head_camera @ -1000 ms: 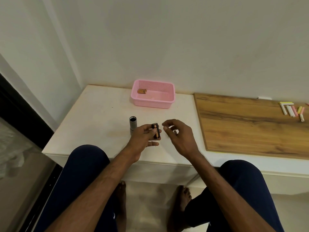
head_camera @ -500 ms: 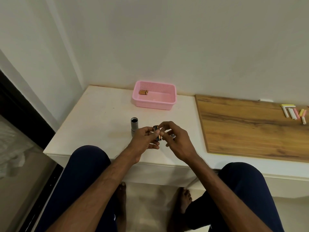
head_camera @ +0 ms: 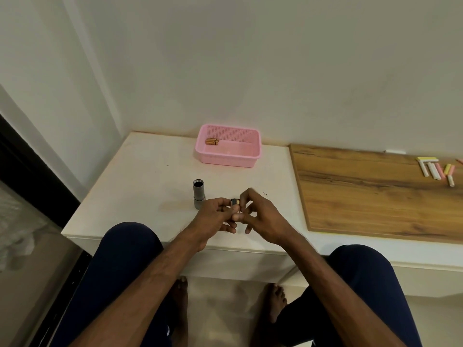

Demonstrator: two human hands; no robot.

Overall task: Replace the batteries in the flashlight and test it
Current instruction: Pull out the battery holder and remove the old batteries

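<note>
White desk (head_camera: 140, 176) carries your flashlight tube (head_camera: 198, 194), upright. Just right of it, your left hand (head_camera: 213, 216) and right hand (head_camera: 265, 216) each have a pinching grip on the battery holder (head_camera: 235, 202); the pink basket (head_camera: 226, 160) sits behind it.

Flashlight (head_camera: 199, 194): grey tube, upright on counter (head_camera: 140, 186), open end up.
Battery holder (head_camera: 235, 202): dark, gold-tipped, pinched between left hand (head_camera: 215, 215) and right hand (head_camera: 263, 216).
Spare batteries (head_camera: 212, 141): gold, in pink basket (head_camera: 226, 161).
</note>
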